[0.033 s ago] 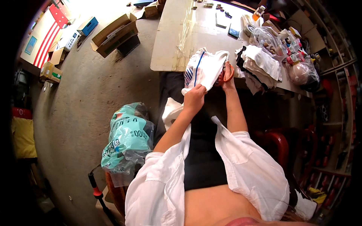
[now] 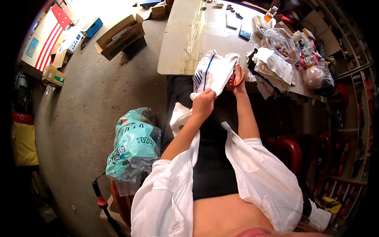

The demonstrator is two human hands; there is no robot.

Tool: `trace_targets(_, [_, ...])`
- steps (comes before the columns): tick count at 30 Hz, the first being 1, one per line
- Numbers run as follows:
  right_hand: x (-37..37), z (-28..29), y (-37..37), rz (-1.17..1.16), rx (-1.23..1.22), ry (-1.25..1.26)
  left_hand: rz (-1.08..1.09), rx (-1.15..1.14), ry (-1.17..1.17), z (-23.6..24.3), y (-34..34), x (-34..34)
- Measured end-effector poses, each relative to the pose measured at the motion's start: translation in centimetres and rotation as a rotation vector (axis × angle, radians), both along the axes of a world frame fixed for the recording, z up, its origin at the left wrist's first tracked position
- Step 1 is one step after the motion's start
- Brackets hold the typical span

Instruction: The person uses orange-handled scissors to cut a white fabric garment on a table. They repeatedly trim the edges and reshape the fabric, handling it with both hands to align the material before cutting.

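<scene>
My left hand (image 2: 203,104) pinches the near edge of a white cloth (image 2: 219,73) with a blue stripe and dark printed marks. The cloth lies partly on the table's near edge and hangs toward my lap. At its right side my right hand (image 2: 237,82) is closed around scissors with orange handles (image 2: 241,77). Their blades are hidden by the cloth and my fingers. Another piece of white fabric (image 2: 181,115) hangs below my left wrist. Just right of the scissors sits a pile of folded white and black cloths (image 2: 274,69).
The pale table (image 2: 177,47) carries a phone (image 2: 244,33), a bottle of orange liquid (image 2: 270,14) and clear plastic bags (image 2: 278,41). On my left stands a teal plastic bag (image 2: 136,138). An open cardboard box (image 2: 122,35) is on the floor; a red chair arm (image 2: 290,152) is at my right.
</scene>
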State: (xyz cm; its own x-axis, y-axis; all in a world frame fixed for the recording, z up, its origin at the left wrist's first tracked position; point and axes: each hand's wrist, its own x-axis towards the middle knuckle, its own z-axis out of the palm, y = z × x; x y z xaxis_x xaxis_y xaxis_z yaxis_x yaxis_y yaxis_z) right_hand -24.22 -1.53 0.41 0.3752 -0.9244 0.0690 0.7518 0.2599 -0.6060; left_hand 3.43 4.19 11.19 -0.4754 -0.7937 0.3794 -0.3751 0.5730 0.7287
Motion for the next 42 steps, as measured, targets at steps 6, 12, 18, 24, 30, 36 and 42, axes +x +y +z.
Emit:
trace_targets(6, [5.4,5.3,0.6,-0.690,0.240,0.478,0.014,0.010,0.011,0.0,0.7,1.0])
trace_targets(12, [5.6,8.7,1.3,-0.621,0.245,0.488,0.023,0.021,0.061,0.4,1.7,1.6])
trace_targets(18, [6.7,8.5,0.9,-0.727,0.149,0.600,0.046,0.027,0.065,0.4,2.0,2.0])
trace_targets(24, [1.8,3.5,-1.4,-0.867,-0.060,0.943,0.014,0.049,0.096,1.1,2.6,1.7])
trace_targets(30, [5.3,8.0,-0.8,-0.674,0.377,0.555,0.076,0.058,0.094,0.5,2.5,2.2])
trace_targets(36, [3.2,5.9,-1.1,-0.726,0.540,0.610,0.107,0.067,0.134,0.2,3.3,1.3])
trace_targets(42, [3.3,6.5,-0.5,-0.518,0.581,0.946,0.095,0.031,0.108,0.3,3.4,1.4])
